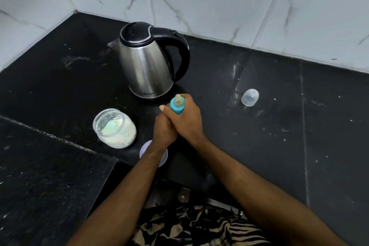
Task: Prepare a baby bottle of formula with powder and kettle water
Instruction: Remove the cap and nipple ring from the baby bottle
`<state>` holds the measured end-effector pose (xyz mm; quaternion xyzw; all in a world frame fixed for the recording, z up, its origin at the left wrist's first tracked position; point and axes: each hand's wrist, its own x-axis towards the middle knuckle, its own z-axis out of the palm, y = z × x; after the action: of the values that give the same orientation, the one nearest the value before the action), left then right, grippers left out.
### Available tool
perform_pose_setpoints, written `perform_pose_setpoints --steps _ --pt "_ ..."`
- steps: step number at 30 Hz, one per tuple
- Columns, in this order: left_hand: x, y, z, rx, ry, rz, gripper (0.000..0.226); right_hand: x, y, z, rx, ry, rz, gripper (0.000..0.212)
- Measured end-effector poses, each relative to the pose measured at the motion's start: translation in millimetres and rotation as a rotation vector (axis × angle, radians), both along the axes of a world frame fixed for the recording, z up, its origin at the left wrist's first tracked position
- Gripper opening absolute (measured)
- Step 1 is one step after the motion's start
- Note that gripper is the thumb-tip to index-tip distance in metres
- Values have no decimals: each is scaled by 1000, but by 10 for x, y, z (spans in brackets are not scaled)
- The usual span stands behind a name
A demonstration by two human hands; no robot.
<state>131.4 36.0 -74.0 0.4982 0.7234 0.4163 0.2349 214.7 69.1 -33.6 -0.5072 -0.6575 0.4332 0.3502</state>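
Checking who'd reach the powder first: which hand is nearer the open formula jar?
Left. The left hand sits just right of the formula jar; the right hand is farther right, gripping the baby bottle.

A black speckled stone countertop (259, 146) runs into a corner of white marble-patterned wall tiles. A stainless-steel electric kettle with a black lid and handle (147, 66) stands on it near the back, and an open clear jar of white powder (115, 129) sits nearer the front edge to the left. A round white lid (145, 147) lies flat just beside the jar, and a clear domed plastic cap (250, 97) rests well apart on the right.
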Motion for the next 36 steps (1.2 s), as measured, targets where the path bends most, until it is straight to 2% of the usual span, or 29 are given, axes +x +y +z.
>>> perform_pose_setpoints --steps 4,7,11,13,16,18,21,25,27,30,32,36 --pt "-97 32 -2 -48 -39 -42 36 -32 62 -41 44 41 10 39" --pt "-132 54 16 -80 -97 -71 45 -6 170 -76 17 89 107 43" --pt "-156 61 45 -78 -150 -126 59 92 365 -28 -39 106 392 32" --pt "-193 63 57 -102 -209 -146 50 176 497 62 -103 106 603 25" --pt "-247 70 126 -114 -253 -201 42 241 666 223 -197 -9 805 33" --pt "-261 75 159 -113 -267 -233 43 247 648 236 -117 -90 716 48" --pt "-268 74 163 -118 -250 -244 53 270 405 114 101 -171 379 63" --pt "-245 62 135 -122 -233 -239 49 215 138 24 200 -194 118 61" --pt "-244 61 123 -119 -219 -238 49 195 101 42 180 -157 116 58" --pt "-258 70 105 -113 -204 -245 54 273 164 129 95 -64 278 56" --pt "-264 71 96 -118 -205 -235 57 346 238 181 84 -62 381 59" --pt "-266 84 92 -130 -195 -237 59 403 281 229 56 -56 454 68"
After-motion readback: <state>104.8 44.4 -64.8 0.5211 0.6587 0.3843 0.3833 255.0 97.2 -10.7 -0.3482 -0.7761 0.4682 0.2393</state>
